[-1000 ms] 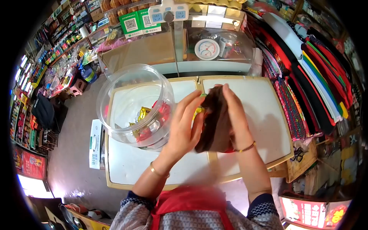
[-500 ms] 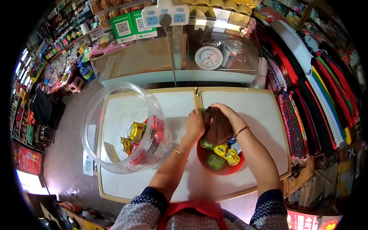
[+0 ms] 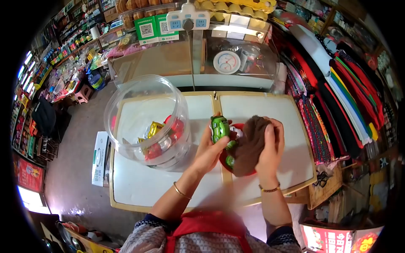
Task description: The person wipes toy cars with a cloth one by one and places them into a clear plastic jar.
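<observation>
A shiny green toy car (image 3: 220, 129) is gripped in my left hand (image 3: 208, 151), at the left rim of a red bowl (image 3: 250, 172). My right hand (image 3: 271, 145) is closed on a brown cloth (image 3: 250, 148), which hangs over the bowl and hides much of what lies in it. Another green toy car (image 3: 230, 161) shows inside the bowl, beside the cloth. To the left stands a large clear plastic jar (image 3: 175, 99), open at the top, with yellow toy cars (image 3: 155, 129) and red ones (image 3: 174, 126) at its bottom.
The white table (image 3: 202, 192) has a raised tan edge. Behind it is a glass case (image 3: 147, 63) with a power strip (image 3: 187, 19) and a round dial gauge (image 3: 227, 62). Folded fabrics (image 3: 337, 97) are stacked at right. A white box (image 3: 100, 158) stands beyond the table's left edge.
My hands have moved apart. The left now holds the green toy car up in view, left of the cloth. The right has shifted rightward with the cloth, which covers more of the bowl.
</observation>
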The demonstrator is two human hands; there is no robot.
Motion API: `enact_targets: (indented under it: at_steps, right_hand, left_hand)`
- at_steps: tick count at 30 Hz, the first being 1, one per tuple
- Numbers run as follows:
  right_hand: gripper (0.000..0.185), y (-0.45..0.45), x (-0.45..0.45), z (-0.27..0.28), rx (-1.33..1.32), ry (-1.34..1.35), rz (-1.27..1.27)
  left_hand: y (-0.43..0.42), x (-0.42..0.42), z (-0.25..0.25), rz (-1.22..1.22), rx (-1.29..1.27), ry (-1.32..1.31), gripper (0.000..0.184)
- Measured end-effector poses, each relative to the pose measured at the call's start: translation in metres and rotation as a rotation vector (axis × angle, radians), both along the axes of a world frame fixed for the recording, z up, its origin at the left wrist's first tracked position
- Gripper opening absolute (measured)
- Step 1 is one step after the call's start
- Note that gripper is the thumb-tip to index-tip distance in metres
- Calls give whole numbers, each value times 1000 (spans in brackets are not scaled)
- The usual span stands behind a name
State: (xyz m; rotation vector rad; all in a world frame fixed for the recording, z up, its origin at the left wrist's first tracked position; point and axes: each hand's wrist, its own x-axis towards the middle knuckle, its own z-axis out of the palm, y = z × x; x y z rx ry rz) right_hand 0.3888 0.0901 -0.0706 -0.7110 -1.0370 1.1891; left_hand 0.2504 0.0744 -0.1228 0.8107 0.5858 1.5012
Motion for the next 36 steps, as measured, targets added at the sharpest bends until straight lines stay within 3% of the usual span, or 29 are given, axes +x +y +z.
enact_targets:
  at_steps: [1, 2, 3, 4, 5, 7, 11, 12, 14, 15, 16, 18, 19, 21, 22, 23, 26, 28, 31, 34, 36]
  right_hand:
    - [25, -8, -13, -4, 270, -152, -68]
    - [30, -17, -19, 1, 644, -546, -93]
    - [31, -27, -30, 0, 777, -781, -194]
    - [32, -36, -37, -2, 904, -1018, -296]
    - [32, -41, -38, -1, 905, -1014, -294]
    - [27, -45, -43, 4, 725, -738, -111]
    - [32, -44, -36, 15, 408, -526, 215]
    - [32, -47, -38, 13, 413, -526, 216]
    - [42, -58, -44, 3, 755, -554, -32]
    - [50, -64, -40, -9, 837, -721, -85]
    - [46, -70, -40, -17, 810, -694, -112]
    - [39, -71, -38, -16, 658, -542, -116]
    - [37, -71, -35, -10, 503, -458, -44]
    - [34, -65, -24, 11, 228, -294, 108]
    - [32, -60, -15, 20, 228, -324, 194]
    - [31, -61, -15, 17, 333, -377, 108]
    - [28, -71, -18, 8, 772, -746, -187]
    - [27, -73, -14, 5, 780, -738, -120]
    - [24, -60, 2, 12, 303, -550, 213]
    - [24, -48, 12, 11, 221, -324, 380]
    - [25, -59, 9, 2, 450, -289, 232]
  left_hand:
    - [-12, 2, 7, -56, -56, -232, 45]
    - [-24, 5, 15, -111, -112, -463, 50]
    - [-42, 14, 26, 18, -226, -277, 49]
    - [-50, 11, 19, 83, 4, 81, 47]
    - [-57, 8, 12, 223, 218, 406, 47]
    - [-68, 7, 23, 263, 116, 424, 47]
    - [-78, 6, 31, 247, 60, 323, 50]
    - [-79, 8, 35, 258, 73, 237, 51]
    - [-83, 6, 50, 304, -21, 154, 50]
    - [-82, 2, 46, 275, -5, 161, 49]
    - [-83, 3, 45, 279, 0, 158, 49]
    - [-87, 7, 42, 343, 183, 449, 36]
    - [-89, 7, 41, 379, 244, 626, 34]
    - [-93, 10, 34, 372, 355, 731, 38]
    - [-94, 13, 30, 379, 423, 778, 39]
    - [-91, 14, 29, 375, 427, 779, 39]
    - [-81, 16, 29, 429, 272, 682, 35]
    - [-85, 18, 26, 343, 167, 559, 33]
    - [-87, 29, 23, 467, 179, 618, 37]
    - [-73, 31, 30, 363, 16, 511, 38]
    - [-71, 43, 53, 200, -412, -241, 34]
